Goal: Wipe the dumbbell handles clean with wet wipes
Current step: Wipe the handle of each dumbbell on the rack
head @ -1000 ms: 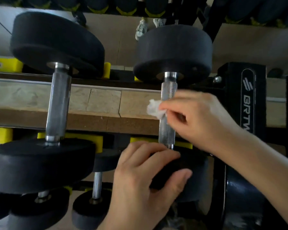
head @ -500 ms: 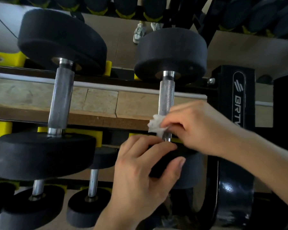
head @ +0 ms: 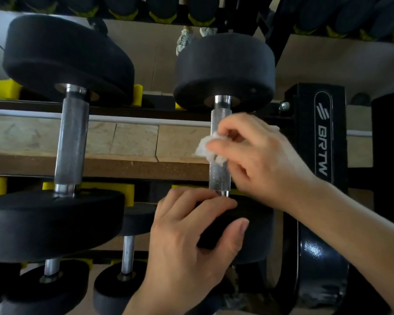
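Note:
A black dumbbell lies on the rack, its knurled silver handle (head: 220, 176) running away from me at centre right. My right hand (head: 257, 160) pinches a crumpled white wet wipe (head: 208, 150) against the middle of that handle. My left hand (head: 191, 242) grips the dumbbell's near black head (head: 257, 235), fingers curled over its top edge and thumb on its face. The far head (head: 224, 69) sits above. A second, larger dumbbell with a duller grey handle (head: 72, 142) lies to the left, untouched.
The black rack upright (head: 321, 137) with white lettering stands close on the right. Yellow cradles (head: 127, 192) hold the dumbbells. Smaller dumbbells (head: 126, 258) sit on a lower tier at bottom left. More dumbbells line a rack at the top edge, and a person's shoes (head: 184, 40) show.
My right hand has slid the wipe back up the handle from its near end to the middle. My left hand has kept its grip on the near head.

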Demonstrator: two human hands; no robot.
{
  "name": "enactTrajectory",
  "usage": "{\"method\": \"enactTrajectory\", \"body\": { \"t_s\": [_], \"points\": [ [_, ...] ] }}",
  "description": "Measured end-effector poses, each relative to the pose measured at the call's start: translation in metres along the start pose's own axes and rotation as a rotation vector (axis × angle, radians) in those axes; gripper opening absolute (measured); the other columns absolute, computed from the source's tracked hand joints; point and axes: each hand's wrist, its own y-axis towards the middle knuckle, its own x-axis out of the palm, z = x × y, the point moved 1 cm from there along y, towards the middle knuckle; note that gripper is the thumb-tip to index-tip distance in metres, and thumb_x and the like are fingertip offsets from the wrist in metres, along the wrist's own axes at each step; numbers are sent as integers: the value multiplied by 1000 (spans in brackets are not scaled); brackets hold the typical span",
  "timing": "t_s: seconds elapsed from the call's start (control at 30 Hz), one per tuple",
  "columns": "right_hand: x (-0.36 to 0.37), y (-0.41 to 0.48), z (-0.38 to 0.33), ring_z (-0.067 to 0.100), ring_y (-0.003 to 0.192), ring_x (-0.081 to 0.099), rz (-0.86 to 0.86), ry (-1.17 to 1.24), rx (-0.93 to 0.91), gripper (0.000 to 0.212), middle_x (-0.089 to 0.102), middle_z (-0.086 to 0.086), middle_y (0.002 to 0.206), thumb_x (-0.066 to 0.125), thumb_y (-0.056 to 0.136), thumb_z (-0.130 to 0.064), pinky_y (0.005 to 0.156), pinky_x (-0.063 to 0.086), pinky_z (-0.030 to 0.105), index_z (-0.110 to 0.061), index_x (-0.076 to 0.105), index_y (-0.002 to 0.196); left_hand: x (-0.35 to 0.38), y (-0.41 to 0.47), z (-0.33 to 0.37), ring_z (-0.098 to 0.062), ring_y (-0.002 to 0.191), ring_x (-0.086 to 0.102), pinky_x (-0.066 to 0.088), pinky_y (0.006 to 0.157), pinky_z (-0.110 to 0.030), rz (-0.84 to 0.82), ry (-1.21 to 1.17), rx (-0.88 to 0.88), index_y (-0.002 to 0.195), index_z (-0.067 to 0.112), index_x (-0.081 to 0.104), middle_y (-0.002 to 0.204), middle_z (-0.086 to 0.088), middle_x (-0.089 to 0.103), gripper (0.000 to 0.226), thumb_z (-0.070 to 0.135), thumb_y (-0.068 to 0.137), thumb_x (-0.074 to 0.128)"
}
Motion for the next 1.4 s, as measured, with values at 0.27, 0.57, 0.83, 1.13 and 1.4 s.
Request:
{"method": "enactTrajectory", "body": {
  "t_s": [0.27, 0.57, 0.83, 1.13, 1.4],
  "points": [
    [-8, 22, 4, 18, 78, 56, -198, -3, -180, 9, 62, 3, 91, 66, 85, -15, 68, 53, 36, -11, 74, 84, -4, -4, 4, -16, 104, 53, 43, 84, -44, 15, 187, -34, 99, 31, 73, 107, 8, 62, 34, 56, 88, 54],
    [-10, 5, 8, 9, 80, 58, -381, 199, -149, 20, 57, -5, 98, 67, 86, -15, 69, 54, 29, -15, 74, 105, -11, -9, 14, -16, 106, 47, 47, 82, -38, -7, 271, -146, 108, 33, 71, 109, 7, 58, 41, 62, 88, 49],
    [-3, -10, 1, 8, 92, 62, -211, 333, -18, 16, 63, 0, 104, 61, 89, -13, 81, 55, 27, -10, 74, 97, -9, -9, 14, -14, 105, 45, 44, 82, -34, 9, 251, -180, 105, 36, 71, 105, 12, 57, 40, 64, 87, 48],
    [-9, 0, -1, 11, 92, 65, -377, 276, -153, 22, 68, 0, 101, 60, 85, -5, 80, 56, 32, -12, 75, 99, -15, -2, 16, -4, 100, 45, 37, 81, -17, -52, 194, -237, 101, 41, 71, 99, 21, 56, 38, 66, 80, 50],
    [-5, 3, 6, 6, 89, 65, -236, 399, -32, 18, 69, -2, 98, 64, 88, -6, 77, 56, 28, -12, 75, 100, -38, 18, 19, 9, 108, 42, 34, 80, -5, -345, 55, -404, 94, 54, 67, 104, 36, 53, 37, 76, 68, 52]
  ]
}}
